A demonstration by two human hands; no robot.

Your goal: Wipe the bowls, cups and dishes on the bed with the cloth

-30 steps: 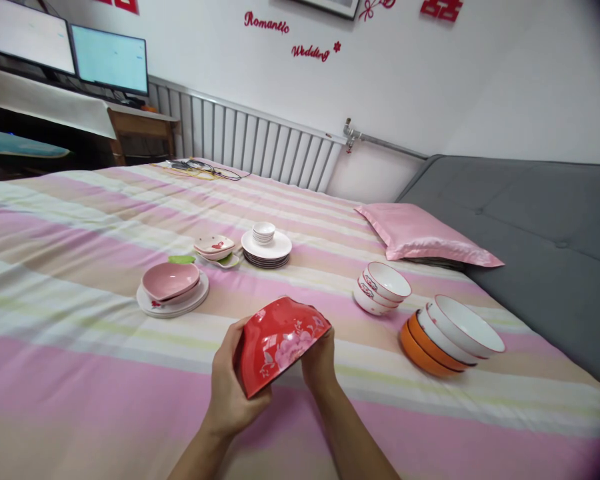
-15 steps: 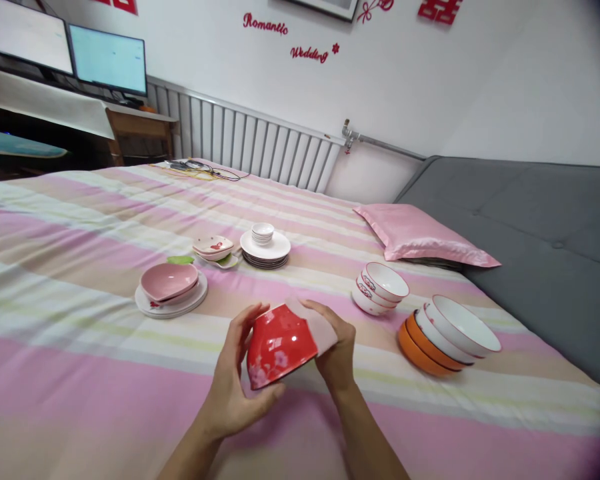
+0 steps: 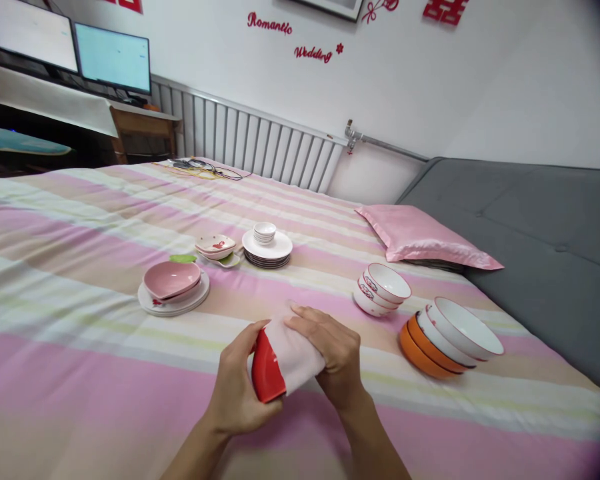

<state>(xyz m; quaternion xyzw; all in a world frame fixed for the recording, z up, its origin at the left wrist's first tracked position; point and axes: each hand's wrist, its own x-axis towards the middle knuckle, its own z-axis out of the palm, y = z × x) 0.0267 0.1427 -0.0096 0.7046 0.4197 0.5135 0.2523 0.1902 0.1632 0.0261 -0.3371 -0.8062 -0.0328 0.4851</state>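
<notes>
A red bowl, tilted on its side, is held up over the bed in front of me. My left hand grips it from the left, thumb underneath and fingers at the upper edge. A pale pink cloth covers much of the bowl's outer side. My right hand presses that cloth against the bowl with bent fingers. The bowl's inside is hidden from view.
Ahead on the striped bed lie pink dishes on white plates, patterned dishes, and a white plate stack topped with small bowls. Rightward stand white bowls, larger stacked bowls and a pink pillow.
My right hand has moved left over the bowl with the cloth, which now covers most of the red side. The left hand keeps its grip, slightly lower.
</notes>
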